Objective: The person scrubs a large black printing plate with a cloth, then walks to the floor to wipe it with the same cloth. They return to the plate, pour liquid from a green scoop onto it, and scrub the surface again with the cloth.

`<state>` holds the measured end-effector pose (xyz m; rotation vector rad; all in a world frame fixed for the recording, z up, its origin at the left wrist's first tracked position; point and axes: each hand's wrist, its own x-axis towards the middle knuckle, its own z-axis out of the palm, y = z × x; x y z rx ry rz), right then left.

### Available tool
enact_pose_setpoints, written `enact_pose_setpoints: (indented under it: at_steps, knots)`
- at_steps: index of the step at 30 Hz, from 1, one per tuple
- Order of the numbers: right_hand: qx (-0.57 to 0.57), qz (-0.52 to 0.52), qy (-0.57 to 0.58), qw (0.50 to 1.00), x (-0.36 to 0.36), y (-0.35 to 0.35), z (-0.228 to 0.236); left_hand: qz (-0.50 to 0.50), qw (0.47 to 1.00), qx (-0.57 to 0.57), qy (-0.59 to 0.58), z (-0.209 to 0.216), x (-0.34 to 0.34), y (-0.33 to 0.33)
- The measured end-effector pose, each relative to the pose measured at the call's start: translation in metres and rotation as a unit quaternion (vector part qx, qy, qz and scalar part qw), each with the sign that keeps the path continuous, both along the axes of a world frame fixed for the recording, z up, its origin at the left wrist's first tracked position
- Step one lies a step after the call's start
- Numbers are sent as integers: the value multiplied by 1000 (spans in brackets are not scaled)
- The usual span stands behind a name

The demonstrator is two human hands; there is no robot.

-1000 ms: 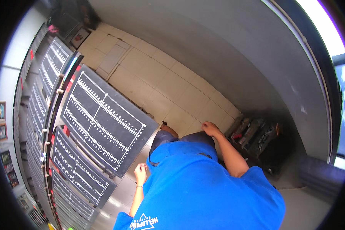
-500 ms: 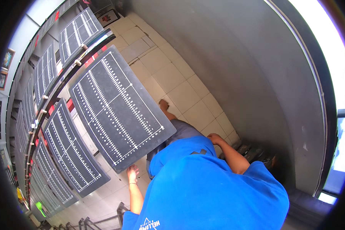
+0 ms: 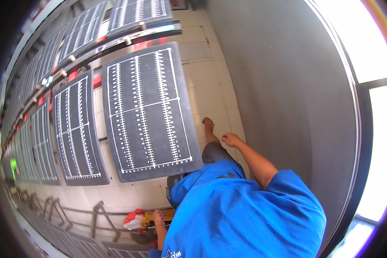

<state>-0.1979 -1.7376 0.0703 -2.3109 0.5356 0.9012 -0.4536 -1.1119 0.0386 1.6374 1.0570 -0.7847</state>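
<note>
My left hand (image 3: 158,216) hangs low at my side with its fingers loosely apart and nothing seen in it. Beyond it, a yellow crate (image 3: 170,216) and a red and white bundle (image 3: 135,220) show on the floor. My right hand (image 3: 231,139) is held out in front of me, fingers curled in and apparently holding nothing. The closest thing ahead on my left is a large dark flat board (image 3: 152,118) with white ruler-like scales and a white border. Neither hand touches it.
Similar boards (image 3: 77,129) stand in a row to the left, along a dark rail (image 3: 112,48) with red brackets. A grey wall (image 3: 279,94) curves along my right. Pale floor tiles (image 3: 213,90) run between wall and boards. Metal frames (image 3: 99,215) stand at lower left.
My view has turned, so the boards now look more upright. My left hand has dropped back from beside the near board's corner. My right hand has swung forward, and one bare foot shows ahead.
</note>
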Motion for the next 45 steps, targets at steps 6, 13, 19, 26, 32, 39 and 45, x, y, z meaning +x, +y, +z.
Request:
enact_pose_setpoints:
  at_steps: [6, 13, 19, 26, 32, 39, 45]
  knots:
    - [74, 143, 7, 987, 88, -33, -46, 309, 950, -48, -19, 6, -3, -115]
    - [57, 86, 143, 984, 142, -113, -55, 148, 974, 40, -169, 83, 77, -257]
    - [50, 58, 150, 986, 115, -53, 15, 194, 974, 72, -92, 62, 6, -240]
    - [70, 202, 217, 952, 22, 38, 13, 310, 943, 84, -87, 4, -87, -188]
    - [18, 438, 66, 897, 0, 95, 39, 463, 869, -7, -171, 93, -80, -187]
    - [72, 574, 104, 809, 4, 136, 22, 496, 841, 23, -214, 106, -113, -180]
    - [10, 572, 129, 810, 18, 210, 2, 506, 837, 56, -201, 150, -110, -121]
